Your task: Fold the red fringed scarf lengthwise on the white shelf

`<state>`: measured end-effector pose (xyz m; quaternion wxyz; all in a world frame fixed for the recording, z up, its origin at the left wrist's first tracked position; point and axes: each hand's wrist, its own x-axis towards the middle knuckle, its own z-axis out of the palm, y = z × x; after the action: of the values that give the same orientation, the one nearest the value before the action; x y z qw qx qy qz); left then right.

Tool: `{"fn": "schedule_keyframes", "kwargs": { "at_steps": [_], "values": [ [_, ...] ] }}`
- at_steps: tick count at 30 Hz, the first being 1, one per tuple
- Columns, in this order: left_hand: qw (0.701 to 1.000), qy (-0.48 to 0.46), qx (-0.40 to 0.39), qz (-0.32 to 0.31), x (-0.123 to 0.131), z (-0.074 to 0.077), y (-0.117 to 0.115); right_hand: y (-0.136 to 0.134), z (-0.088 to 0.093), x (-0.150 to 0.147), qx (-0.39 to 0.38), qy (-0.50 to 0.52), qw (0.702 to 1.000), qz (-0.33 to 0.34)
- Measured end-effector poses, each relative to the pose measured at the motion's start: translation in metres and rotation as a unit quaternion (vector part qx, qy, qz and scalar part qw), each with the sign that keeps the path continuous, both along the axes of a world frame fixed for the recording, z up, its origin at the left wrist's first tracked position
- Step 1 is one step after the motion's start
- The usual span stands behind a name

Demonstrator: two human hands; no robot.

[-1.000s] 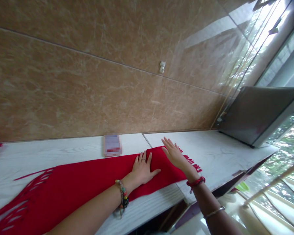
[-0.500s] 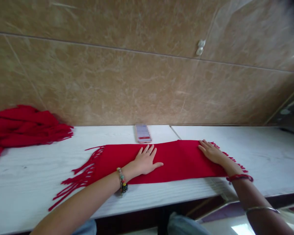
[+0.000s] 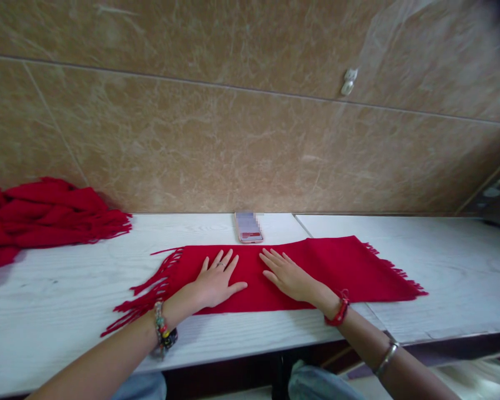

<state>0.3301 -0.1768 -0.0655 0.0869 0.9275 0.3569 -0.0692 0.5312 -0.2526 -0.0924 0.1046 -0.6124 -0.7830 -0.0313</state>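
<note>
A red scarf [image 3: 337, 272] with fringed ends lies flat in a long strip along the white table. My left hand [image 3: 215, 282] rests on its left part, fingers spread and palm down. Near the scarf's middle, my right hand [image 3: 289, 276] also lies flat with the fingers stretched out. Neither hand grips the cloth. Loose fringe fans out at the left end, partly behind my left forearm; shorter fringe lines the slanted right end.
A second red fringed cloth [image 3: 62, 216] lies bunched at the back left of the white table [image 3: 58, 322]. Beyond the scarf, a phone [image 3: 249, 228] sits against the tiled wall [image 3: 191, 144]. A small white fixture [image 3: 349, 81] is on the wall. The table's front edge runs below my forearms.
My right hand has slid left from the scarf's right end to near its middle. My left hand has shifted a little to the left. Both stay flat on the cloth.
</note>
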Motion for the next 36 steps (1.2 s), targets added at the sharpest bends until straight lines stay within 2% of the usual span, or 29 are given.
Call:
{"fn": "schedule_keyframes", "kwargs": {
  "at_steps": [3,8,14,17,19,21,23,25,26,29,31,33,36],
  "values": [
    [1.0,-0.005,0.013,-0.004,-0.002,-0.003,0.001,-0.004,-0.008,0.023,0.005,-0.049,0.998,-0.042],
    [1.0,0.006,0.012,-0.008,-0.002,-0.002,0.002,-0.015,-0.008,0.08,0.026,-0.112,0.984,-0.137],
    [1.0,0.016,0.016,-0.012,0.0,-0.003,0.005,-0.037,-0.015,0.167,0.008,-0.078,0.978,-0.195],
    [1.0,0.023,0.017,-0.011,0.001,-0.004,0.007,-0.054,-0.017,0.206,0.004,-0.052,0.964,-0.262],
    [0.999,0.027,0.017,-0.008,0.002,-0.003,0.008,-0.063,-0.015,0.222,0.008,-0.037,0.948,-0.317],
    [0.999,0.036,0.012,-0.003,0.004,-0.001,0.007,-0.067,-0.008,0.223,0.018,-0.034,0.935,-0.353],
    [0.999,0.048,0.013,0.001,0.006,0.003,0.006,-0.065,0.002,0.207,0.046,-0.026,0.94,-0.337],
    [0.998,0.055,0.025,0.0,0.007,0.007,0.004,-0.059,0.013,0.176,0.079,-0.003,0.959,-0.27],
    [0.998,0.057,0.028,-0.001,0.008,0.009,0.003,-0.056,0.017,0.157,0.086,0.011,0.972,-0.216],
    [0.998,0.062,0.004,0.004,0.007,0.01,0.003,-0.05,0.021,0.101,0.041,0.02,0.995,-0.091],
    [0.998,0.062,-0.014,0.006,0.006,0.009,0.004,-0.049,0.018,0.079,0.006,-0.004,0.998,-0.063],
    [0.998,0.055,-0.013,0.003,0.003,0.007,0.005,-0.05,0.012,0.077,-0.019,-0.033,0.997,-0.073],
    [0.999,0.043,-0.006,0.001,0.002,0.005,0.007,-0.054,0.006,0.101,-0.044,-0.055,0.992,-0.108]
  ]
}}
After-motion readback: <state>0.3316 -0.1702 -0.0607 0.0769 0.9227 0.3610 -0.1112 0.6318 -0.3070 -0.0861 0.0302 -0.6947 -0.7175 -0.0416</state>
